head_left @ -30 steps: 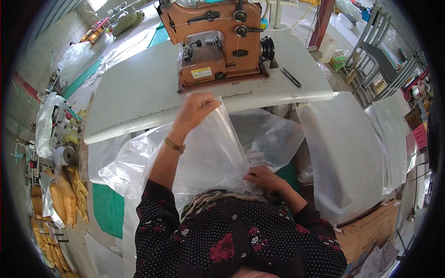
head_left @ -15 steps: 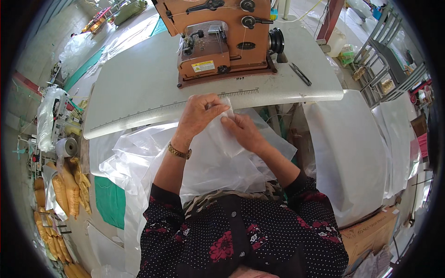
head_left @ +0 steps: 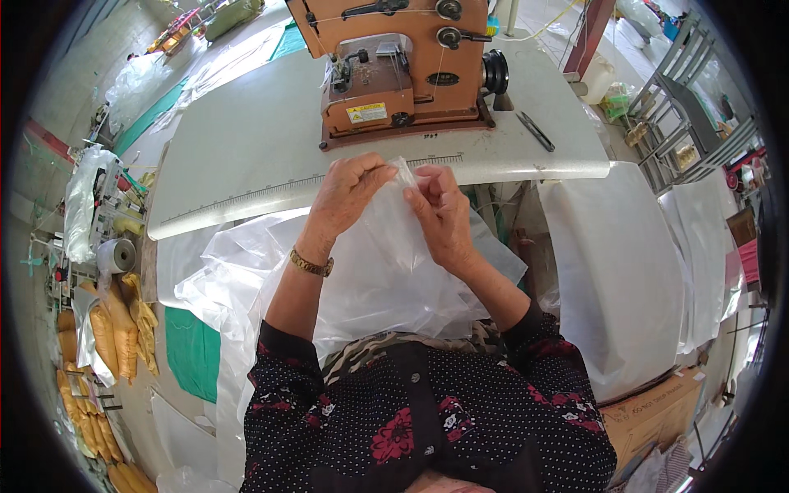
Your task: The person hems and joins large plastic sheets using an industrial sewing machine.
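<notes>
My left hand (head_left: 349, 193) is closed on the bunched upper edge of a clear plastic sheet (head_left: 370, 263), just in front of the table's ruled front edge. Opposite it, my right hand (head_left: 441, 215) has its fingers bent and its thumb against the same gathered edge. The rest of the plastic hangs below my hands, spreading over my lap and off to the left. Beyond them stands a brown sewing machine (head_left: 403, 78) on the pale worktable (head_left: 238, 140). To the machine's right lie dark thread snips (head_left: 536, 131).
A stack of whitish plastic sheets (head_left: 616, 271) stands close on my right, above a cardboard box (head_left: 657, 419). A metal rack (head_left: 694, 107) is farther right. At the left are a roll (head_left: 117, 257), tan filled bags (head_left: 115, 337) and green cloth (head_left: 193, 353).
My right hand has moved up along the plastic and turned more upright, its fingers now beside the gathered top edge. My left hand keeps its hold, slightly higher. The view has shifted a little.
</notes>
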Action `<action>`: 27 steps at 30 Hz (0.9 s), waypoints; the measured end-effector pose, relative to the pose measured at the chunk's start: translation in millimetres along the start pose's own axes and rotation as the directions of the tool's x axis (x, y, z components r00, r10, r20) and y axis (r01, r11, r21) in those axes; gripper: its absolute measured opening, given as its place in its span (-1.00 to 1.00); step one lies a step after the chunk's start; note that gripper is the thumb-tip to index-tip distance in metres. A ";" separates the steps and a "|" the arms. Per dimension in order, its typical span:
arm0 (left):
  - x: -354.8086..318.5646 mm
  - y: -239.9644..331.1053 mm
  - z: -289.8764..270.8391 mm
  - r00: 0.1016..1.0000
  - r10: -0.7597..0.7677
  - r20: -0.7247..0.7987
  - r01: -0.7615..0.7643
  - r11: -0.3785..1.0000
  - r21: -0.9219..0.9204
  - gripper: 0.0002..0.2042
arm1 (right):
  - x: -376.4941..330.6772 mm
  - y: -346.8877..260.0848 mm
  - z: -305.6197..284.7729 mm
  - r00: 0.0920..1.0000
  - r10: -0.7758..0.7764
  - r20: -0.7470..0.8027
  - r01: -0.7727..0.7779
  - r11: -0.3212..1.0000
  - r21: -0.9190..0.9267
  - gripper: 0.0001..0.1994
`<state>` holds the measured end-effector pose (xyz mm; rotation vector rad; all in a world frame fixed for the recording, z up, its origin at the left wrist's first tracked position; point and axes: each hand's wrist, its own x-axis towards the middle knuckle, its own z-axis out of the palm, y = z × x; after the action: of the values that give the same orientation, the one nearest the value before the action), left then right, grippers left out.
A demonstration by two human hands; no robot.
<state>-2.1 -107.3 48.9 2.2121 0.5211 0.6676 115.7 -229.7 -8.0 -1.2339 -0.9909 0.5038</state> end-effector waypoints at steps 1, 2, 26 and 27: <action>0.1 -0.9 0.3 1.000 -0.006 -0.022 0.006 1.000 -0.013 -0.74 | 0.8 -1.1 0.0 0.997 -0.036 -0.072 0.032 0.998 -0.059 -0.81; -0.3 -1.0 0.3 0.999 -0.012 -0.043 0.011 1.000 -0.028 -0.75 | 0.4 -2.1 -0.6 0.996 -0.041 -0.077 0.036 0.997 -0.061 -0.81; -8.5 9.7 -13.2 0.995 0.038 -0.094 -0.048 0.994 -0.101 -0.80 | 29.6 -32.5 -1.4 0.972 -0.226 0.064 0.233 0.958 -0.165 -0.92; -9.1 10.5 -13.2 0.995 0.037 -0.094 -0.046 0.994 -0.102 -0.80 | 30.4 -27.8 -2.5 0.989 -0.120 0.085 0.123 0.992 -0.031 -0.92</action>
<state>-15.5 -111.7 61.9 2.1075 0.4766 0.8037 128.3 -215.5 28.6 -1.1839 -1.1422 0.4463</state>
